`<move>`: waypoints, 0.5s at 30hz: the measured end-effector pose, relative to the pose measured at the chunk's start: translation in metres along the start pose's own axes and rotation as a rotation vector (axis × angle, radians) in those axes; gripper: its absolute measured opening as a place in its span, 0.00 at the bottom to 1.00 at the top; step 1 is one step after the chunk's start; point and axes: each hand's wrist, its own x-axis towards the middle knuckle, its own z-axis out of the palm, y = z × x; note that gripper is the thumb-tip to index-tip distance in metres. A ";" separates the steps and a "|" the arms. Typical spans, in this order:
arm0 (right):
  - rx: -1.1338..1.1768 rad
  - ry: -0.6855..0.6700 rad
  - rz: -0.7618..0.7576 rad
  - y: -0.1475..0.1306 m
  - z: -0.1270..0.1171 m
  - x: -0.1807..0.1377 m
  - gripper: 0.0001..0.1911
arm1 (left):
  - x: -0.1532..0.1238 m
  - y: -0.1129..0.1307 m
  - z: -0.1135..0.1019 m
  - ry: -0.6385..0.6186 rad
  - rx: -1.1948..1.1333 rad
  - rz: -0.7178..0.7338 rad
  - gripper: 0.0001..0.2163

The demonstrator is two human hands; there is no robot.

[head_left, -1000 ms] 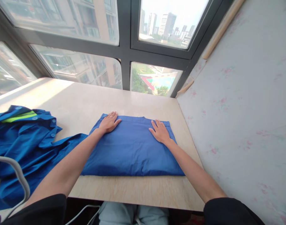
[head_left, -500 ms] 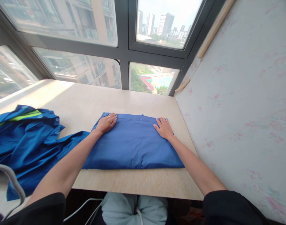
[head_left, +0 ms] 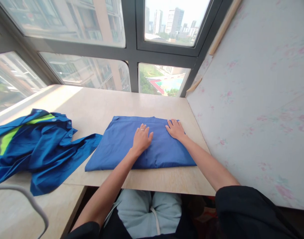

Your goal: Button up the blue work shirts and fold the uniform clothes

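Observation:
A folded blue garment (head_left: 122, 146) lies flat on the wooden tabletop, its waistband-like edge with a button at the far side. My left hand (head_left: 142, 137) is over the middle of it, fingers stretched out and a ring on one finger. Near the garment's far right corner my right hand (head_left: 175, 129) rests flat on the cloth, fingers spread. To the left lies a crumpled blue work jacket (head_left: 39, 146) with buttons and yellow-green strips; one sleeve reaches to the folded garment's left edge.
A grey cable (head_left: 29, 196) arches over the tabletop (head_left: 97, 99) at the lower left. Dark-framed windows (head_left: 132, 53) stand behind the table. A flower-patterned wall (head_left: 253, 106) bounds the right side. My legs are below the front edge.
My left hand has moved right, from the garment's far left corner to its middle. My right hand stays near the far right corner. The view has shifted slightly.

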 end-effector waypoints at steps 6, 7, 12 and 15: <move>-0.006 0.041 -0.067 -0.084 -0.027 -0.035 0.27 | -0.024 0.040 0.024 -0.027 -0.067 0.076 0.23; 0.041 0.035 -0.059 -0.099 -0.031 -0.044 0.27 | -0.024 0.036 0.024 -0.018 -0.121 0.089 0.22; 0.386 0.085 0.021 -0.152 -0.037 -0.085 0.25 | -0.026 0.004 0.018 0.030 -0.502 0.056 0.14; 0.535 0.165 -0.043 -0.162 -0.027 -0.100 0.24 | -0.035 -0.010 0.016 0.053 -0.558 0.021 0.13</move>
